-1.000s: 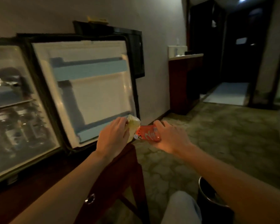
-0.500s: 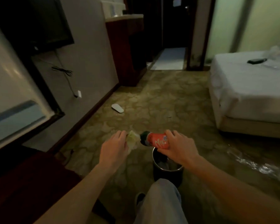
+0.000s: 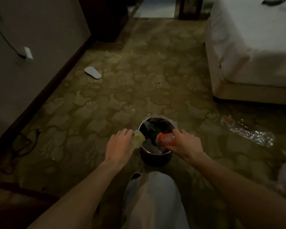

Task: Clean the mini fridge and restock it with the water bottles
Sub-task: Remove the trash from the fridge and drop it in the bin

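Observation:
My right hand grips an orange-labelled soda bottle, held sideways over the open top of a small round dark waste bin on the carpet. My left hand holds a pale yellowish crumpled wrapper at the bin's left rim. Some rubbish lies inside the bin. The mini fridge is out of view.
A white bed stands at the right, with clear plastic wrap on the floor beside it. A white slipper lies near the left wall, where a wall socket has a cable. Dark wooden furniture is at lower left. My knee is below the bin.
The view swung away from the open fridge door to the floor. Both hands carried the wrapper and the soda bottle down to the waste bin.

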Demonstrator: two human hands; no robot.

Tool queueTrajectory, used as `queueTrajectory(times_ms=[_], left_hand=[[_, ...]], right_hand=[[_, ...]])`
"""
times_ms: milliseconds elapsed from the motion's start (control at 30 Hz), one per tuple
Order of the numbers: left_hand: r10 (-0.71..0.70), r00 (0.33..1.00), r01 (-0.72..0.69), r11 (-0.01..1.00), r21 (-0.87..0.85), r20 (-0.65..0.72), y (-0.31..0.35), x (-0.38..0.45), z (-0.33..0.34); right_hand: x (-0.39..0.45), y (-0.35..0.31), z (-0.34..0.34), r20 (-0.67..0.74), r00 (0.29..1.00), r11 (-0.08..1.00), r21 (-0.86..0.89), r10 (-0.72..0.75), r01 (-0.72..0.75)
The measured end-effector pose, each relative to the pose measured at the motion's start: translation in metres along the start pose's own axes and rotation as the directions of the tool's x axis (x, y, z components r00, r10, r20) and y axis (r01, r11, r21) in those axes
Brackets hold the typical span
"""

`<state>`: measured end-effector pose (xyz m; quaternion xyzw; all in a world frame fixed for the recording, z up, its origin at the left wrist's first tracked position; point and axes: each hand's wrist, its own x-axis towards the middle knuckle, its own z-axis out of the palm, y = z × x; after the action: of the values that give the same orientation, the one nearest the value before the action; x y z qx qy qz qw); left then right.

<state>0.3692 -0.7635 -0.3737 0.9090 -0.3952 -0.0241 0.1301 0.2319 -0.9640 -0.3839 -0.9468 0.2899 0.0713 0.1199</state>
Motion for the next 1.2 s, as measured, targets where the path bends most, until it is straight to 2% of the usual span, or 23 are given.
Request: queueTrajectory(times_ms=[233, 500, 833, 1067, 1200], left_hand=[[-0.004, 0.994, 0.009, 0.999, -0.051, 0.110, -0.012, 0.029, 0.058], [-0.003, 0.983, 0.017, 0.997, -0.075, 0.186, -0.012, 0.045, 0.090], [0.071, 0.979, -0.042, 0.987, -0.154, 0.191, 0.017, 0.077, 0.094], [0.051, 0.972, -0.025, 0.993, -0.114, 0.228, 0.015, 0.066, 0.081], [0.021, 0.978, -0.006, 0.997, -0.071, 0.206, 0.013, 0.056, 0.052]], right_hand=[[0.048, -0.004, 0.055, 0.070, 0.996, 0.999, -0.011, -0.049, 0.050], [0.063, 0.004, 0.076, 0.104, 0.993, 0.998, 0.036, -0.063, 0.060], [0.066, 0.017, 0.064, 0.024, 0.997, 0.998, 0.011, -0.070, 0.070], [0.065, 0.023, 0.048, 0.026, 0.998, 0.998, -0.029, -0.061, 0.062], [0.057, 0.006, 0.029, 0.023, 0.992, 0.992, -0.035, -0.124, 0.125]])
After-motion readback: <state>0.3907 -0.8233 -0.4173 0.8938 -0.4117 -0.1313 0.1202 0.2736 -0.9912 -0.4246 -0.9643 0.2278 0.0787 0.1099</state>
